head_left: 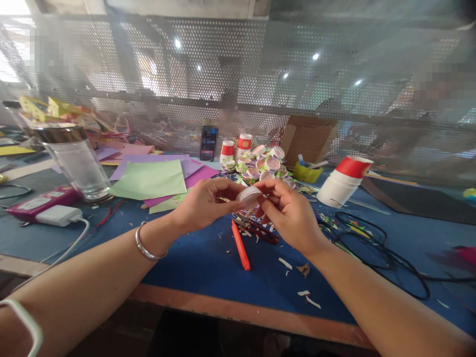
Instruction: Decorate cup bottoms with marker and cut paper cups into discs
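Note:
Between my two hands is a small white round piece with a raised rim, which looks like the cut-off bottom of a paper cup. My left hand pinches its left side between thumb and fingers. On the other side, my right hand grips the edge with its fingertips. Below the hands lie dark-handled scissors and an orange marker on the blue table. Behind them rises a pile of similar round pieces with coloured paper bits.
Stacked red and white paper cups stand at right, near a black cable. Coloured paper sheets, a glass jar and a white charger are at left. A perforated metal screen closes off the back.

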The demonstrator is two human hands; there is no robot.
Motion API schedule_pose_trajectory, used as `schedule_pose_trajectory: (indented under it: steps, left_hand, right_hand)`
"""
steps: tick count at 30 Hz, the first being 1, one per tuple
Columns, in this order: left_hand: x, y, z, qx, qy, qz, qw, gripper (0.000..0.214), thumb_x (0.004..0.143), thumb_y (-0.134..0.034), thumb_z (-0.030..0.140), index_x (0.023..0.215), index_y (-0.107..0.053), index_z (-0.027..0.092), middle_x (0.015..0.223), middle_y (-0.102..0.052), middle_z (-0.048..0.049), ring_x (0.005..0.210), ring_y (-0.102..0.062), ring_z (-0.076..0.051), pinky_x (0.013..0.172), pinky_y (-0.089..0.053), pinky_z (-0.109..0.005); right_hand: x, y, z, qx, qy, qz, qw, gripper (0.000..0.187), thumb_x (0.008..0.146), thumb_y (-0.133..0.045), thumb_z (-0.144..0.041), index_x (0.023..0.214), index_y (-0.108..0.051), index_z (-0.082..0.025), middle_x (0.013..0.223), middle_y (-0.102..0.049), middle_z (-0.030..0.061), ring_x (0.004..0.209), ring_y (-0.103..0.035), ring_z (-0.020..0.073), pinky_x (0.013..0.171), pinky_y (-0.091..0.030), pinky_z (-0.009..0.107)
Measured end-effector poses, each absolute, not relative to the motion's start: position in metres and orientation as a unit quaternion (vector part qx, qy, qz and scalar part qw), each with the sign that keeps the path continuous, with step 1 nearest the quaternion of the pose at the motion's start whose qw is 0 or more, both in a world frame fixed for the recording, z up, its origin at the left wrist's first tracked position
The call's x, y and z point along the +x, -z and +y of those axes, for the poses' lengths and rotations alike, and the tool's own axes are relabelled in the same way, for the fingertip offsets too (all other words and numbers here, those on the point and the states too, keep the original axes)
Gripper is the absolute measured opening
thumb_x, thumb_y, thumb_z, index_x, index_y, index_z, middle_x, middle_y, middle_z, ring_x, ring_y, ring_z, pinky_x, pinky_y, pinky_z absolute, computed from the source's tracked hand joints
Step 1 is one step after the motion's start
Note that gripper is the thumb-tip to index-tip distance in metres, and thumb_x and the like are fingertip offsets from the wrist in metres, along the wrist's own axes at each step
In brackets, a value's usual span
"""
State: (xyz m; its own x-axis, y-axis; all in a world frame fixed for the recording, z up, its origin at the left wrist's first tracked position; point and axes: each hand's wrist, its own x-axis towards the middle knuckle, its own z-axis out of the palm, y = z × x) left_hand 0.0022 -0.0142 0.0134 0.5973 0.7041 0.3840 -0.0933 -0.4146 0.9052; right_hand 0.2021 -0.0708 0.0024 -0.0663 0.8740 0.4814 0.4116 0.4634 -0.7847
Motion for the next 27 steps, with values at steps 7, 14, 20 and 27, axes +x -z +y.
schedule_pose_trajectory:
  steps: [7, 14, 20, 27]
  left_hand:
    - [0.001, -0.012, -0.011, 0.737, -0.397, 0.203, 0.509, 0.027, 0.082, -0.076, 0.027, 0.104, -0.072, 0.012, 0.093, -0.077, -0.0070, 0.082, -0.070, -0.013, 0.076, -0.056, -0.025]
    - [0.001, -0.012, -0.013, 0.716, -0.387, 0.209, 0.542, 0.032, 0.083, -0.075, 0.027, 0.110, -0.070, 0.011, 0.101, -0.075, -0.0092, 0.088, -0.070, -0.014, 0.081, -0.056, -0.026]
    - [0.003, -0.004, -0.011, 0.729, -0.385, 0.153, 0.545, 0.057, 0.074, -0.083, 0.020, 0.126, -0.061, 0.013, 0.106, -0.073, -0.0093, 0.094, -0.069, -0.016, 0.085, -0.058, -0.029]
    - [0.002, -0.006, -0.013, 0.753, -0.390, 0.174, 0.501, 0.055, 0.077, -0.080, 0.021, 0.127, -0.061, 0.011, 0.111, -0.073, -0.0122, 0.097, -0.071, -0.018, 0.089, -0.059, -0.031]
  right_hand:
    - [0.203, -0.002, -0.070, -0.461, -0.235, -0.699, 0.494, 0.021, 0.095, -0.061, -0.031, 0.114, -0.061, -0.020, 0.095, -0.072, 0.0055, 0.066, -0.065, 0.0142, 0.061, -0.055, 0.031]
    - [0.204, -0.004, -0.069, -0.461, -0.257, -0.690, 0.495, 0.023, 0.094, -0.064, -0.034, 0.112, -0.063, -0.020, 0.095, -0.073, 0.0057, 0.062, -0.065, 0.0141, 0.058, -0.054, 0.032]
    - [0.205, -0.006, -0.070, -0.465, -0.253, -0.685, 0.500, 0.024, 0.095, -0.064, -0.036, 0.114, -0.064, -0.020, 0.087, -0.072, 0.0037, 0.062, -0.065, 0.0152, 0.056, -0.053, 0.032]
    - [0.204, -0.006, -0.070, -0.459, -0.256, -0.690, 0.498, 0.025, 0.095, -0.064, -0.037, 0.114, -0.063, -0.020, 0.090, -0.072, 0.0040, 0.062, -0.065, 0.0144, 0.056, -0.052, 0.031]
